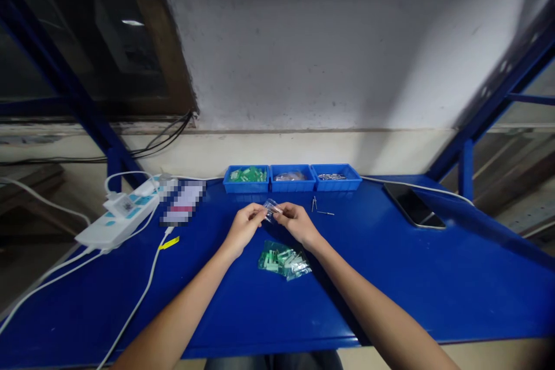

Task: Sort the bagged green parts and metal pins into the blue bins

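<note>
Faces a broad pale wall (pixel 303 40), part in shadow, with a dark framed opening (pixel 99 29) at left and blue metal uprights (pixel 89 115) at both sides. Looks down on a glossy blue table (pixel 390 289) standing against that wall. Shows a white power strip (pixel 102 232) at the table's left, a pixelated flat device (pixel 184 199) beside it, and a dark phone (pixel 414 206) at right. Lines up 3 blue trays (pixel 293 186) along the back: green pieces (pixel 249 174) at left, metal pins (pixel 332 176) at right.

Brings left hand (pixel 248 224) and right hand (pixel 297 222) close together over the middle. Has green-tinted packets (pixel 280 260) lying nearer, just below the hands. Pinches 1 small clear bag (pixel 272 207) between the fingertips of both, left hand at its left side, right hand at its right, in front of the trays. Cannot tell what, if anything, fills it. Shows loose pins (pixel 314 204) just right of the right hand.
</note>
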Available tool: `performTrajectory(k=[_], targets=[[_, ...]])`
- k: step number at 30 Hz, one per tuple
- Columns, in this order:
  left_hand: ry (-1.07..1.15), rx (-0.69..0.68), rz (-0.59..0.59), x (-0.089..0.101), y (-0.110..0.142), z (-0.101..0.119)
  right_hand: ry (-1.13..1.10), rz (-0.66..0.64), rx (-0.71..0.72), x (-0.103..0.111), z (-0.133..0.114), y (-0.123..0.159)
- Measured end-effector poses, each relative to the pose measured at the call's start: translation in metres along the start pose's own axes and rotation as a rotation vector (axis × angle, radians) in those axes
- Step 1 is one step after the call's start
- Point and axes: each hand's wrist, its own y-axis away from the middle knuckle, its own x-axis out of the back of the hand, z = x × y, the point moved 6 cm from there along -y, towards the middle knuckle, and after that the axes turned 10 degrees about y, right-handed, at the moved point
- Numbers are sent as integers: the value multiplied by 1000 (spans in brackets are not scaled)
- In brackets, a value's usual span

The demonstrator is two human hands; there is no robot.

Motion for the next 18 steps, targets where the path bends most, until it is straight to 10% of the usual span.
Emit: performTrajectory(k=[18], targets=[[-90,53,-132,-6,1,-2,1,182,-8,13,-7,1]])
